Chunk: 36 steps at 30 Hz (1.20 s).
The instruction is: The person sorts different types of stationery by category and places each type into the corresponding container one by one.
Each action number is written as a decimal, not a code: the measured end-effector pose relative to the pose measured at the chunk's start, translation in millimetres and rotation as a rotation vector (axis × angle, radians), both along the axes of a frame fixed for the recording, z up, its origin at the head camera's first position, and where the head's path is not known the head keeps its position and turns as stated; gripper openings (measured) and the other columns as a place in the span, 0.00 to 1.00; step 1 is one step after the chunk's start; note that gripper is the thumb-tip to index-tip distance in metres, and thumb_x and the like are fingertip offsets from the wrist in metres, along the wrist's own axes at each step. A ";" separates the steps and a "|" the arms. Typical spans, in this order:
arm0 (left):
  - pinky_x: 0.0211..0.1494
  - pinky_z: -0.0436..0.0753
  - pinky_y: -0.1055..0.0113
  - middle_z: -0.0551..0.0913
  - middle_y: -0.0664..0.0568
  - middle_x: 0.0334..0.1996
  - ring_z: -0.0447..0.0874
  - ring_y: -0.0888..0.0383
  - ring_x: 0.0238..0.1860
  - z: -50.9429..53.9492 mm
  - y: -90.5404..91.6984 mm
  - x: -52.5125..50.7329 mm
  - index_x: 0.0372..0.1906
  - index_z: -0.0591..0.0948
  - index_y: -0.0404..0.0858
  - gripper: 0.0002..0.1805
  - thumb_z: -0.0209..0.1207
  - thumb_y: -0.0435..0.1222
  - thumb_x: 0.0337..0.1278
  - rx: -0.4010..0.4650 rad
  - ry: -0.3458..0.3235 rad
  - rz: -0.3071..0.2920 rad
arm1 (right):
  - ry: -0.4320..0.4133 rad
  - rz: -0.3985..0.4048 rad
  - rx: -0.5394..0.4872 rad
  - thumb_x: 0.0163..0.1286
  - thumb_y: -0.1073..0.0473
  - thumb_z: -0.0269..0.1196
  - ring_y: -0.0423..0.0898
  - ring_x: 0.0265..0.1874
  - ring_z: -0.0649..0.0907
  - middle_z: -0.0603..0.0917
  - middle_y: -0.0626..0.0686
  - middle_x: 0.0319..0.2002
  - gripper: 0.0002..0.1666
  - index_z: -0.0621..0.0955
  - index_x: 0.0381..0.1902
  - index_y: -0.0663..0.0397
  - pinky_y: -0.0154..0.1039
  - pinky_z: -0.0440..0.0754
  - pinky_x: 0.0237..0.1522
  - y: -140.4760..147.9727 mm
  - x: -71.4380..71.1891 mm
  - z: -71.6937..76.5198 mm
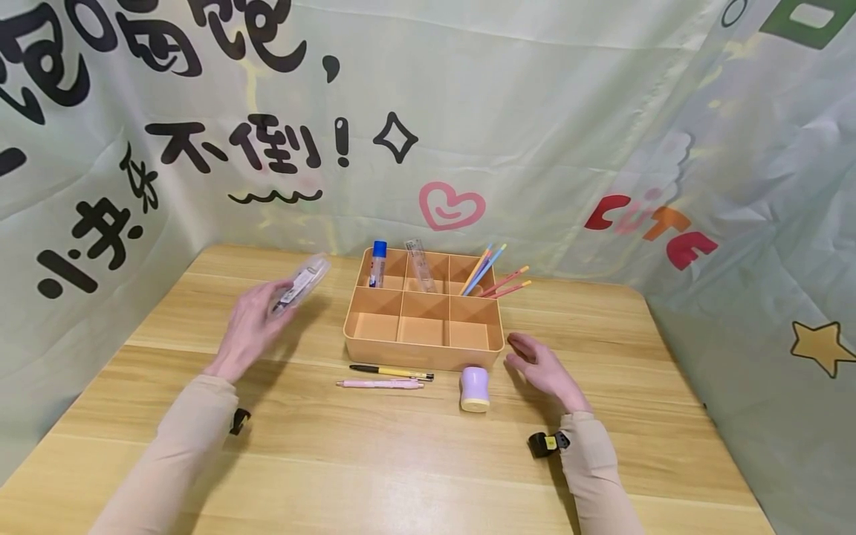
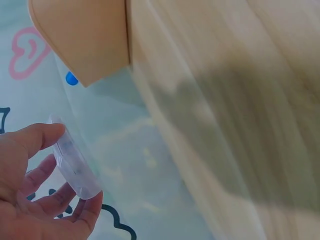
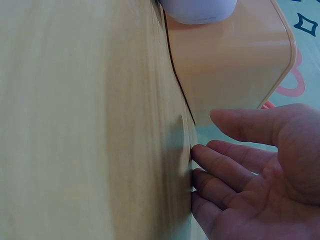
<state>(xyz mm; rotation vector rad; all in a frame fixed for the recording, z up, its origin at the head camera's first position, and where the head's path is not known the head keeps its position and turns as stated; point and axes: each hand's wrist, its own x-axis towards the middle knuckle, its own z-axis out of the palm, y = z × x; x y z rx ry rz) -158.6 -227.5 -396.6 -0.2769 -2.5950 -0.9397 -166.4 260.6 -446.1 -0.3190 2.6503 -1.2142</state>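
Note:
My left hand (image 1: 257,319) holds a small clear plastic case (image 1: 301,284) with a printed label, above the table left of the organizer. In the left wrist view, thumb and fingers grip the case (image 2: 75,167) by its edges. My right hand (image 1: 540,365) holds nothing; its fingers are loosely bent beside the right front corner of the tan compartment organizer (image 1: 414,355). A lilac bottle-shaped item (image 1: 475,388) with a cream end stands before that corner. Left of it lie a yellow-and-black pen (image 1: 394,372) and a pink pen (image 1: 380,384).
In the organizer's back row are a blue-capped glue stick (image 1: 378,264), a clear ruler (image 1: 420,266), and several colored pencils (image 1: 483,269) leaning right. The front compartments show bare floors. A printed cloth (image 1: 535,134) hangs behind the wooden table (image 1: 401,461).

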 end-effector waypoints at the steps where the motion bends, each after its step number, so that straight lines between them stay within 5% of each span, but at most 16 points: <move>1: 0.65 0.68 0.30 0.78 0.25 0.57 0.76 0.29 0.56 0.8 1.2 0.2 0.63 0.74 0.27 0.26 0.64 0.28 0.60 0.001 0.000 -0.002 | 0.002 -0.001 -0.001 0.79 0.62 0.53 0.68 0.73 0.67 0.64 0.73 0.73 0.33 0.59 0.74 0.74 0.61 0.64 0.75 -0.1 -0.1 -0.2; 36: 0.64 0.72 0.32 0.80 0.28 0.58 0.77 0.32 0.58 18.6 41.4 2.7 0.63 0.75 0.28 0.27 0.66 0.27 0.58 0.011 0.051 -0.104 | 0.014 0.000 0.005 0.78 0.62 0.53 0.68 0.72 0.67 0.64 0.73 0.73 0.33 0.60 0.74 0.75 0.61 0.64 0.75 -0.8 -0.2 -0.3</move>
